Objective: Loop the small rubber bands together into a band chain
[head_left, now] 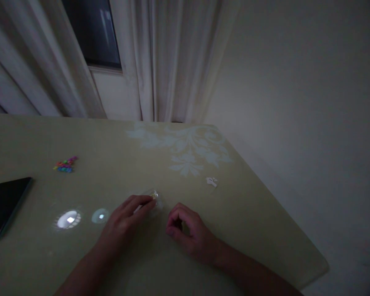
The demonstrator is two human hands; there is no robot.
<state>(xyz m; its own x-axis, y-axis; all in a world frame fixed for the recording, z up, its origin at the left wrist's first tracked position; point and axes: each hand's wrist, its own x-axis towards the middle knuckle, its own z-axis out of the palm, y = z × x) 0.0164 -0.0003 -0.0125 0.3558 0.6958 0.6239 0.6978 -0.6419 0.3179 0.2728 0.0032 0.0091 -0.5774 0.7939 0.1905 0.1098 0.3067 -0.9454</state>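
Observation:
My left hand [123, 224] rests on the pale green table [111, 255], its fingers closed round a small clear plastic thing [154, 196] at the fingertips. Just to the right, my right hand [189, 232] lies on the table with the fingers curled in toward the thumb; what they hold, if anything, is hidden in the dim light. The two hands are a short gap apart.
A dark phone [4, 205] lies at the left edge. A small heap of bright coloured bits [65, 164] sits behind it. A tiny white piece [211, 181] lies near the right edge. Curtains [160, 61] and a dark window [94, 33] stand behind the table.

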